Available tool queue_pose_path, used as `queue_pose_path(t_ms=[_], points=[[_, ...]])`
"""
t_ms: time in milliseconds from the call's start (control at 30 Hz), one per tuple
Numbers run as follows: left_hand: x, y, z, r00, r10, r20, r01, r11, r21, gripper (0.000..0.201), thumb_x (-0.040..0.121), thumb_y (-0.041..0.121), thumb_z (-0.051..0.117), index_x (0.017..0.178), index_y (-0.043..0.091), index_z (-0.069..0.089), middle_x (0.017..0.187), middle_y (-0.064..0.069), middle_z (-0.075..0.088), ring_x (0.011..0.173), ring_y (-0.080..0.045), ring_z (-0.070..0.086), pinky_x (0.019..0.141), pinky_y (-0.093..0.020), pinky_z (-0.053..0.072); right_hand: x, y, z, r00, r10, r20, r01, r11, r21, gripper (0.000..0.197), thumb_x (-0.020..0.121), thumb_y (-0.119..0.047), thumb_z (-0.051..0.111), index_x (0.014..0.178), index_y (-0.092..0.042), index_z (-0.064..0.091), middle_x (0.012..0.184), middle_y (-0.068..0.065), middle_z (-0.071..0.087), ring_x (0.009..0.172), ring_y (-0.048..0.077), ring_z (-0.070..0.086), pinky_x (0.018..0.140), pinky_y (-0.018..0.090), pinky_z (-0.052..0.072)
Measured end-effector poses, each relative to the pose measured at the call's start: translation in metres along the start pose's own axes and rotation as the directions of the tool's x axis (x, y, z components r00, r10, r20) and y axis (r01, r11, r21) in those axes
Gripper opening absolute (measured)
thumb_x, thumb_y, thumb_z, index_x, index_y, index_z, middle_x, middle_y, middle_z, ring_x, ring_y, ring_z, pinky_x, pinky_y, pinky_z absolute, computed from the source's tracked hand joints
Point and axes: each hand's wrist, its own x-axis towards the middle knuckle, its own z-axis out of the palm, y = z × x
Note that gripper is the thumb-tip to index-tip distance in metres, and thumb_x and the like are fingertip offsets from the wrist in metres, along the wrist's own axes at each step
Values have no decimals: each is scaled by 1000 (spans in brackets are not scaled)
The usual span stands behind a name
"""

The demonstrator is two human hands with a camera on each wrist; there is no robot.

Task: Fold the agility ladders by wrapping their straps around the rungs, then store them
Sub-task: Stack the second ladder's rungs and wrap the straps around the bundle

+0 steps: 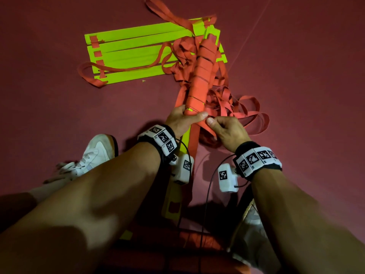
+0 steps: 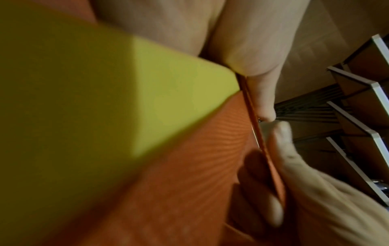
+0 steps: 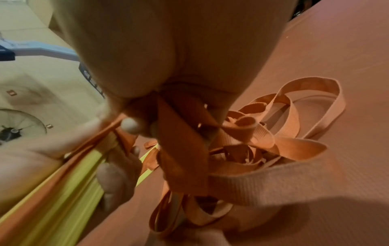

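On floor, far left: white shoe (image 1: 96, 153) on the dark red mat (image 1: 49, 107); a second shoe shows low at the right edge, partly hidden by the forearm
Spread ladder: yellow-green rungs (image 1: 134, 50) lying flat side by side on the mat, upper left of centre; red strap loop (image 1: 92, 76) trailing off their near-left corner
Bundle: stacked rungs wound in red strap — wrapped bundle (image 1: 201, 76) runs from the spread rungs down toward the person; near end raised in the left hand, far end resting among the loose webbing
Left hand (image 1: 183, 119): fingers curled round the near end of the bundle, thumb laid across the top wrap; a sliver of yellow rung shows under the thumb
Right hand (image 1: 227, 131): thumb and fingers pinching the strap just beside the left thumb, tips nearly touching; in the right wrist view the strap passes between the curled fingers (image 3: 130, 126)
Loose strap (image 1: 243, 109): tangled heap of red loops on the mat, right of the bundle and beyond the right hand
Wrists: black bands with white marker blocks on both; small white camera units hanging below, cables trailing
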Motion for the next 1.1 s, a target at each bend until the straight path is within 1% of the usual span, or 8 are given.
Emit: queue_pose_path(t_ms=[200,333,533,633,733,833,967,1100], points=[[-2,7,-10,999,10,30,-10,1000,-21,62,55,69,87,93,20,79,103,-15,76,103,-38,69,102,-61,49,3,4,-1,990,101,-98,-107,993,-54,65,102,-51,41,48,-16,29,43,-4,37,44,13,34,49,29,28],[-4,17,-14,1000,14,-10,-14,999,-35,49,63,58,81,92,18,78,89,-4,74,88,-24,68,98,-59,53,1,15,3,988,81,-133,-87,995,-40,53,101,-52,45,64,-14,51,60,1,48,62,22,45,60,33,30],[0,23,-25,995,50,-87,-54,997,-46,37,68,56,77,82,21,79,75,-6,71,71,-25,64,89,-56,53,7,13,-1,989,51,-139,3,931,365,13,75,-44,68,71,-32,71,65,-6,59,65,21,52,67,40,44],[-1,26,-23,992,32,-125,-44,994,-96,34,69,50,78,74,16,78,72,-14,67,66,-27,62,77,-49,53,10,10,-1,991,44,-130,-2,950,312,8,73,-37,68,70,-31,71,64,-10,60,65,24,55,69,47,50],[-2,30,-23,991,18,-134,-35,992,-123,30,77,42,74,70,13,74,65,-11,66,55,-25,61,65,-35,54,11,12,3,987,25,-158,-5,992,130,15,71,-61,67,79,-49,68,88,-20,61,96,27,62,87,59,49],[-5,39,-20,995,37,-94,-50,988,-145,27,93,30,70,76,8,68,60,-8,61,48,-18,58,49,-24,49,8,9,9,987,4,-161,-5,1000,-6,26,68,-70,69,82,-49,65,94,-17,58,101,24,59,93,51,45],[-5,46,-19,997,52,-60,-60,989,-138,23,98,22,64,81,6,66,57,-4,62,45,-16,59,47,-24,51,11,5,11,988,20,-154,-17,1000,21,7,86,-24,73,82,-26,67,77,1,66,72,18,58,73,32,45],[-2,44,-23,997,53,-52,-60,988,-145,21,99,20,62,85,5,67,57,-2,64,46,-15,62,48,-25,53,12,4,3,995,60,-77,-56,997,48,17,91,-14,61,78,-24,63,69,-4,65,59,11,55,64,29,43]])
